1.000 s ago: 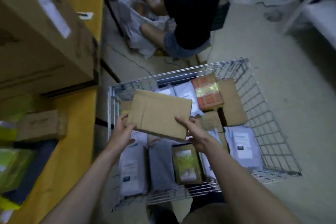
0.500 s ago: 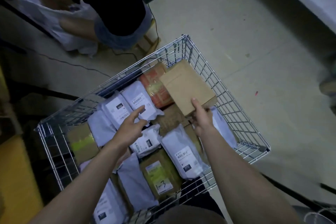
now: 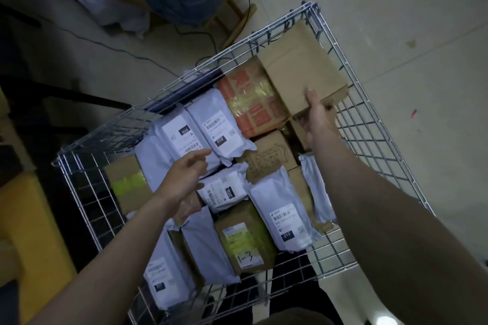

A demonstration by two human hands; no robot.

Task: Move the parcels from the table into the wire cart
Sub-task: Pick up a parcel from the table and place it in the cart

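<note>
The right hand is gripping the near edge of a flat brown cardboard parcel, thumb lying on the top face, other fingers tucked under it. The parcel is sitting tilted in the far right corner of the wire cart, its far end up against the mesh wall, its left side overlapping an orange printed box.

The left hand is hovering over the middle of the cart w/ fingers loosely spread, holding nothing, index finger pointing toward a white poly mailer w/ a "010" label. Whether the fingertip is actually touching the mailer, cannot tell.

The cart is sitting on a pale floor, packed w/ parcels in rough rows: several white mailers along the far left and middle, a brown box w/ a stamped pattern near the centre, a box w/ a yellow-green label marked "1-3" at the near side, a brown box w/ yellow tape against the left wall, more white mailers on the near left and right.

Left of the cart, a yellow table edge is showing. Far left, another person (only dark top and shorts visible) is sitting by a white bag, w/ a black cable trailing across the floor.
</note>
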